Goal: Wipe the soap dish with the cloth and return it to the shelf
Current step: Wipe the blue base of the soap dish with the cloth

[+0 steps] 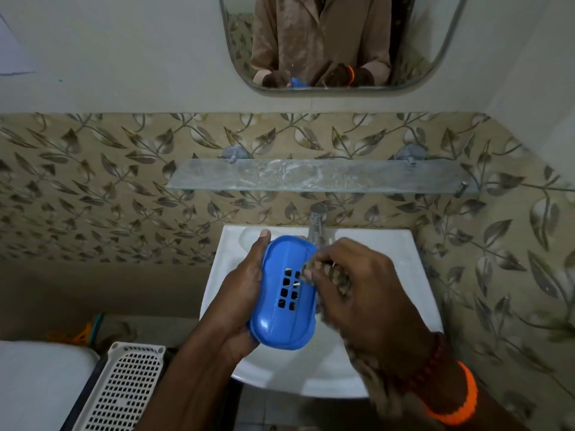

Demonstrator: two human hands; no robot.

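1. My left hand [239, 293] grips the blue soap dish [284, 293] from its 9 o'clock side, fingers curled round its edge
2. My right hand [357, 293] pinches a bunched brown cloth [329, 272] against the dish's 3 o'clock edge
3. The dish hangs over the white sink [413, 269]
4. At 12 o'clock, above the tap [317, 225], sits the glass shelf [320, 178]

A home bathroom: a white washbasin [413, 269] with a metal tap [315, 225] sits at 6 o'clock, a glass shelf [311, 178] on leaf-patterned wall tiles [93, 188] above it, and a wall mirror [342, 42] at 12 o'clock.
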